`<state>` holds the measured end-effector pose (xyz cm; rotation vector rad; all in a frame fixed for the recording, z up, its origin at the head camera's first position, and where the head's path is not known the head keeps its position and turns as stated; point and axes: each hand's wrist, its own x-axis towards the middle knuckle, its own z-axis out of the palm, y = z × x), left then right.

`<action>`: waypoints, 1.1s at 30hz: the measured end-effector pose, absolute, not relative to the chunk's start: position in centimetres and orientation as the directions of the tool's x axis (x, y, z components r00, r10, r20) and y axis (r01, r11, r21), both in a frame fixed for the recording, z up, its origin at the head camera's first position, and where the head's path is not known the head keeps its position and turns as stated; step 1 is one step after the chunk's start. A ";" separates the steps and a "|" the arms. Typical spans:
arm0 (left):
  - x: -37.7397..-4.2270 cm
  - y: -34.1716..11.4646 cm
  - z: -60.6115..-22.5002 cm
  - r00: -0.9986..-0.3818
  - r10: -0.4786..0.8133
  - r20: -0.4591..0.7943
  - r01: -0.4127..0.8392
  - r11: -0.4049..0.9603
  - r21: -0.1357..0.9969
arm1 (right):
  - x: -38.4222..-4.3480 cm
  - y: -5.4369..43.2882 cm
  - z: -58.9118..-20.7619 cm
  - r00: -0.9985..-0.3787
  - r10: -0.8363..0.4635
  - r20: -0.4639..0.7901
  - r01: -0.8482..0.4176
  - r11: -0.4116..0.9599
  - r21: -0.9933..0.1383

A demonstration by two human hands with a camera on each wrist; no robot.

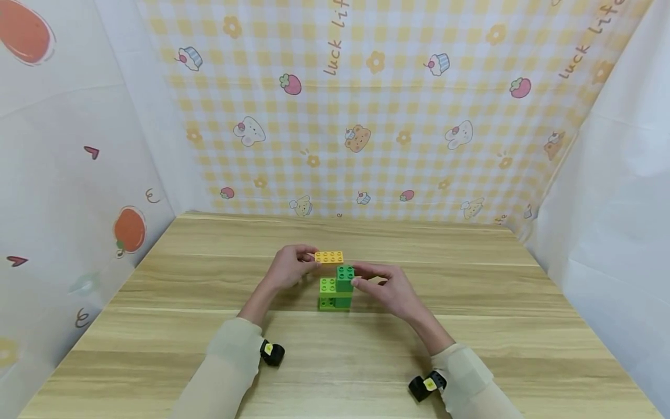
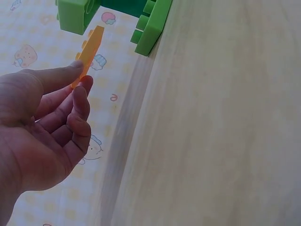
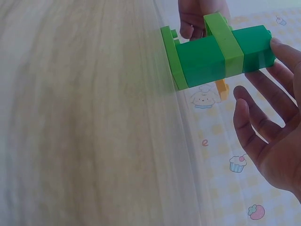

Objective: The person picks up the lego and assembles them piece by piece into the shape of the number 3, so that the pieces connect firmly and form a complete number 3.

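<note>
On the worktop (image 1: pixel 335 361) stands a green block stack (image 1: pixel 335 294); the right hand (image 1: pixel 389 291) pinches its top dark-green block (image 1: pixel 344 284), presumably for steadiness. Just beyond, the left hand (image 1: pixel 289 269) pinches a raised yellow brick (image 1: pixel 328 257) by one end, apparently leaving most studs clear.

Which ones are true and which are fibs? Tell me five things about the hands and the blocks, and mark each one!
1. The left hand is holding the yellow brick. True.
2. The yellow brick sits on top of the dark green block. False: it is in the left hand, and nothing is stacked on that dark green block.
3. The right hand is touching the dark green block at the top. True.
4. The stack is red at the bottom. False: its bottom piece is light green.
5. The stack stands on the wooden table. True.
</note>
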<state>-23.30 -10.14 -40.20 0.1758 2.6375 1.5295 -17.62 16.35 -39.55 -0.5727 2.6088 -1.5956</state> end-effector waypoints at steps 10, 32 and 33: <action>-22.8 -10.6 -39.4 -0.988 0.152 0.000 0.076 0.492 0.867 | -17.7 16.4 -39.6 -0.933 -0.320 0.167 -0.297 0.416 -0.859; -22.2 -11.0 -38.1 -0.981 0.193 0.009 0.092 0.430 0.898 | -17.7 16.4 -39.6 -0.935 -0.314 0.163 -0.290 0.418 -0.861; -22.1 -11.0 -38.1 -0.981 0.195 0.009 0.093 0.427 0.899 | -17.7 16.4 -39.6 -0.935 -0.314 0.163 -0.291 0.419 -0.860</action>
